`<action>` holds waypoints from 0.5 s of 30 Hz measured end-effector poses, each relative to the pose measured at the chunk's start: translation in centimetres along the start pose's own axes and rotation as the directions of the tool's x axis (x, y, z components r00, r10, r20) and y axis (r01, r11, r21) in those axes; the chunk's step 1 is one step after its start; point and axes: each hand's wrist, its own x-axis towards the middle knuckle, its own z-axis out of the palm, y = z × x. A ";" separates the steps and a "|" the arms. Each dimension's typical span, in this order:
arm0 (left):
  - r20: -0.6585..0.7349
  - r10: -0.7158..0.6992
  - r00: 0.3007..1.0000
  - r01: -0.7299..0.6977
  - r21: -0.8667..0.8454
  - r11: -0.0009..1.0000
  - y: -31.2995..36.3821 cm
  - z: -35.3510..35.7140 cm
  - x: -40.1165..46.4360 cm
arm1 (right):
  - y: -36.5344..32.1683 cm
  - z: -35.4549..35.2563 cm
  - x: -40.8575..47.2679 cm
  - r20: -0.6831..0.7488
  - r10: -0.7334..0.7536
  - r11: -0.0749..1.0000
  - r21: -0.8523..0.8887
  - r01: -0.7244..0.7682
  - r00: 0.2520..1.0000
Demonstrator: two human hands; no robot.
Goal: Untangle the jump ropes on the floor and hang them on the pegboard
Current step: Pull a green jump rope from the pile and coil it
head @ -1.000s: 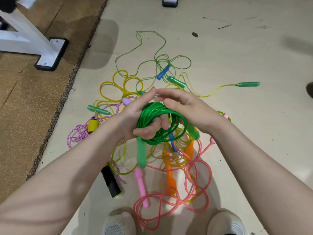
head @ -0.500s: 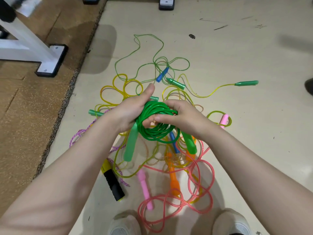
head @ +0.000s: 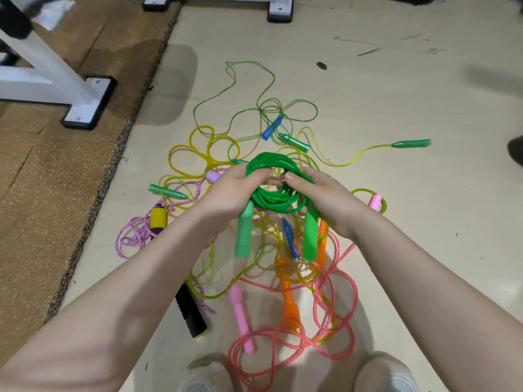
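Observation:
A coiled green jump rope [head: 276, 195] sits between my hands, above the pile. My left hand [head: 230, 193] grips the coil's left side and my right hand [head: 325, 198] grips its right side. Its two green handles [head: 244, 233] hang down side by side below the coil. Beneath them a tangle of jump ropes lies on the cream floor: a pink rope [head: 319, 332] with pink handles nearest my feet, an orange handle [head: 291, 306], yellow loops [head: 198, 148], a thin green rope [head: 249, 89] farther away, and a purple braided rope [head: 133, 239] at the left. No pegboard is in view.
A brown mat [head: 56, 193] covers the floor to the left. A white frame foot with a black pad [head: 87, 108] stands on it, and another white foot [head: 280, 9] is at the top. A black handle [head: 189, 312] lies by my left forearm. My shoes [head: 387, 377] are at the bottom edge.
The green handles, apart and swinging earlier, now hang side by side below the coil. My hands have shifted to hold the coil from both sides, and the view has tilted slightly.

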 end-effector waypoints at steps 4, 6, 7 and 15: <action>-0.134 -0.077 0.988 0.071 -0.049 0.996 0.4 -1.8 0.4 | 0.1 -2.6 -0.8 0.223 0.143 0.985 -0.130 -0.116 0.964; -0.106 -0.134 0.985 0.133 -0.013 0.991 0.4 -2.5 0.4 | -0.4 -3.2 -1.4 0.302 0.164 0.956 -0.282 -0.077 0.939; -0.087 -0.156 0.984 0.160 0.048 0.986 0.3 -2.7 0.2 | -0.9 -3.2 -1.5 0.293 0.149 0.954 -0.293 -0.060 0.944; 0.221 -0.220 0.950 0.129 0.363 0.923 0.4 -0.2 -0.7 | -3.0 1.8 -0.5 -0.096 -0.195 0.974 0.101 0.205 0.976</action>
